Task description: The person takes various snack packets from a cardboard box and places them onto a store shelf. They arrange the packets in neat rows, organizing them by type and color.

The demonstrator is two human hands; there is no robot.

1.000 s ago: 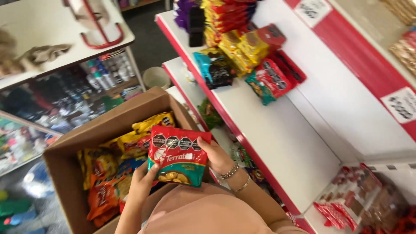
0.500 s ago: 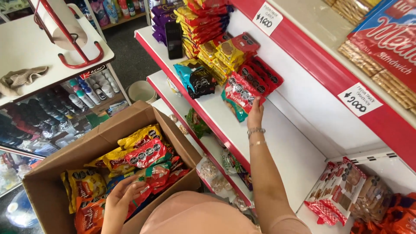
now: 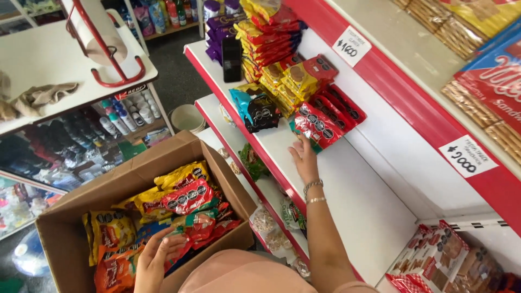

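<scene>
My right hand [image 3: 304, 158] lies flat on the white shelf [image 3: 353, 201], fingers spread, its fingertips touching the lower edge of a red snack packet [image 3: 319, 126] that leans on a row of similar packets. Bracelets circle that wrist. My left hand [image 3: 157, 254] is down in the open cardboard box [image 3: 65, 217], with its fingers curled around a red snack packet [image 3: 191, 233] on top of the pile. Yellow, orange and red packets [image 3: 179, 190] fill the box.
Yellow and red packet stacks [image 3: 271, 49] and a dark phone-like object [image 3: 232, 58] crowd the shelf's far end. Price tags [image 3: 468, 156] hang on the red shelf edge. A white counter [image 3: 43, 59] with a paper roll holder [image 3: 106, 49] stands left. Biscuit packs [image 3: 439, 255] sit at lower right.
My right hand carried a red packet from the box up to the shelf, set it against the row, and now rests below it. My left hand moved deeper into the box onto another packet.
</scene>
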